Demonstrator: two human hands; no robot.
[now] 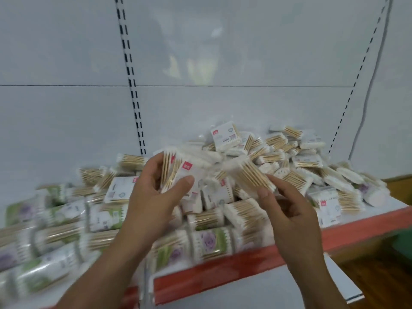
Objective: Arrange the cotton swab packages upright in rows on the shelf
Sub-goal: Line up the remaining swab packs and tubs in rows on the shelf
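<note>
A loose heap of cotton swab packages (278,152) covers the shelf (223,270), most lying flat or tilted. My left hand (153,197) grips a few white packages with red labels (178,175), held roughly upright above the heap. My right hand (287,206) pinches another package of wooden-stick swabs (252,175) between thumb and fingers, just right of the left hand's stack. The view is motion-blurred.
Longer packages with green and purple flower print (207,241) lie along the shelf's front and left. The shelf has a red front strip. A white back panel with slotted uprights (133,97) rises behind. Wooden floor (379,277) shows at the lower right.
</note>
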